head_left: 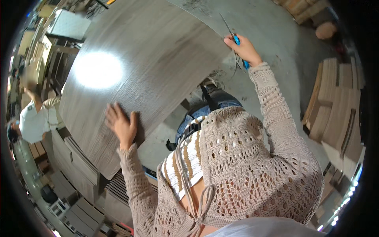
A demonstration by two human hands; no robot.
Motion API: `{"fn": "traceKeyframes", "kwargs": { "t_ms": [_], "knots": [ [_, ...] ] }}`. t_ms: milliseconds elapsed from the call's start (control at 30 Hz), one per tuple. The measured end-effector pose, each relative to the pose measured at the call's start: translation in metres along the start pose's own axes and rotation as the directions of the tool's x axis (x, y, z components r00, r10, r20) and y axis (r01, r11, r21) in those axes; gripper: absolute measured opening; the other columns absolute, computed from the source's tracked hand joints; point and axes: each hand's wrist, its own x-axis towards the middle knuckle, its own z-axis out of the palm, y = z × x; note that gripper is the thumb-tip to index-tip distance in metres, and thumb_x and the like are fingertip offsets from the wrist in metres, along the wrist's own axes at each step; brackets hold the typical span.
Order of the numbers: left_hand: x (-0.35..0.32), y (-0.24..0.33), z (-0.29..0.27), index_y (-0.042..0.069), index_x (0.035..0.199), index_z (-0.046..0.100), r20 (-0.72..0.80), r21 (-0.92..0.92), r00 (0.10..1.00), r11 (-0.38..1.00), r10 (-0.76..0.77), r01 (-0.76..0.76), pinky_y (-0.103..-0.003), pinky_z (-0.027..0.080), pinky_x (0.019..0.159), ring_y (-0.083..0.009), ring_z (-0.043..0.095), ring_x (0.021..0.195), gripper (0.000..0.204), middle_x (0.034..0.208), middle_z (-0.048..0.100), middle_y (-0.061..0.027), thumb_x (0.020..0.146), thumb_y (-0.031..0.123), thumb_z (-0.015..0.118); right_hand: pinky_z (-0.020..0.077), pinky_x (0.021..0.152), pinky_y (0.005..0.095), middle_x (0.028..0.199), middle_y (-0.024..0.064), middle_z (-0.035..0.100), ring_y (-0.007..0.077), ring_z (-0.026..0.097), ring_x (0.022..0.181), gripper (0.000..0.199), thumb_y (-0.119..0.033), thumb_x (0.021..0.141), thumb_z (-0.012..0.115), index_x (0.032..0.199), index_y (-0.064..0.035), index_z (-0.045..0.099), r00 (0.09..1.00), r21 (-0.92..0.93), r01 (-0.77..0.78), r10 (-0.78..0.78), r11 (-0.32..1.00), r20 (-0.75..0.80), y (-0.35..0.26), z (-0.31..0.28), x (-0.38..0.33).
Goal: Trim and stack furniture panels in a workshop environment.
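A large board with a grey-brown wood-grain face spans the middle of the head view. My left hand lies flat on its near left part, fingers spread. Beyond the board's right edge, my right hand is closed around a tool with a blue handle and a long, thin, grey blade. The blade points up and away to the left; the handle's other end shows below the hand. Thin dark strips hang beside that hand, and I cannot tell whether it holds them.
Stacks of panels stand on the right, with more panels below the board's left side. At the far left a person in a light top stands by the board. Thin scraps lie on the grey floor.
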Motion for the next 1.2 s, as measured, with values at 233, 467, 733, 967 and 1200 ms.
{"fn": "traceKeyframes", "kwargs": {
  "t_ms": [233, 467, 733, 967, 1200],
  "knots": [
    [0.087, 0.203, 0.001, -0.005, 0.137, 0.023, 0.02, -0.114, 0.83, 0.826, 0.557, -0.552, -0.071, 0.002, 0.096, -0.0457, 0.006, 0.135, 0.097, 0.145, 0.014, -0.0264, 0.075, 0.063, 0.053, 0.0476, 0.073, 0.0375, 0.099, 0.0147, 0.061, 0.0294, 0.061, 0.087, 0.038, -0.035, 0.088, 0.055, 0.111, -0.0055, 0.051, 0.874, -0.278, 0.278, -0.362, 0.919, -0.324, -0.027, 0.007, -0.069],
    [0.111, 0.267, 0.022, -0.01, 0.131, 0.032, -0.106, 0.058, 0.871, 0.878, 0.48, -0.476, -0.072, 0.017, 0.094, -0.0508, 0.021, 0.129, 0.06, 0.14, 0.024, -0.0292, 0.079, 0.015, 0.049, 0.048, 0.073, 0.0364, 0.098, 0.011, 0.061, 0.0305, 0.06, 0.087, 0.03, -0.028, 0.086, 0.059, 0.109, -0.0092, 0.054, 0.889, -0.353, 0.232, -0.345, 0.906, -0.3, 0.004, 0.022, -0.092],
    [0.12, 0.267, 0.018, -0.005, 0.13, 0.036, -0.136, -0.069, 0.855, 0.856, 0.5, -0.512, -0.068, 0.019, 0.097, -0.045, 0.026, 0.129, 0.066, 0.138, 0.029, -0.0259, 0.071, 0.011, 0.06, 0.0507, 0.069, 0.0324, 0.095, 0.0059, 0.066, 0.0245, 0.064, 0.082, 0.023, -0.027, 0.084, 0.061, 0.099, -0.0097, 0.064, 0.876, -0.458, 0.328, -0.448, 0.826, -0.181, 0.002, -0.033, -0.062],
    [0.118, 0.258, 0.011, -0.002, 0.127, 0.041, -0.113, -0.154, 0.793, 0.778, 0.598, -0.609, -0.067, 0.02, 0.097, -0.0364, 0.03, 0.129, 0.05, 0.136, 0.036, -0.0174, 0.079, 0.009, 0.049, 0.0511, 0.068, 0.0321, 0.095, 0.0043, 0.066, 0.0244, 0.064, 0.081, 0.022, -0.027, 0.084, 0.061, 0.098, -0.0105, 0.064, 0.91, -0.476, 0.266, -0.382, 0.838, -0.164, -0.006, -0.034, -0.059],
    [0.113, 0.26, 0.019, 0.002, 0.129, 0.042, -0.099, -0.163, 0.787, 0.77, 0.609, -0.617, -0.067, 0.019, 0.099, -0.0341, 0.03, 0.13, 0.067, 0.138, 0.036, -0.0137, 0.066, 0.008, 0.064, 0.0512, 0.063, 0.0327, 0.09, 0.0003, 0.065, 0.0228, 0.063, 0.075, 0.022, -0.031, 0.084, 0.06, 0.098, -0.0156, 0.065, 0.887, -0.681, 0.24, -0.442, 0.692, -0.137, -0.014, -0.032, -0.047]
  ]
}}
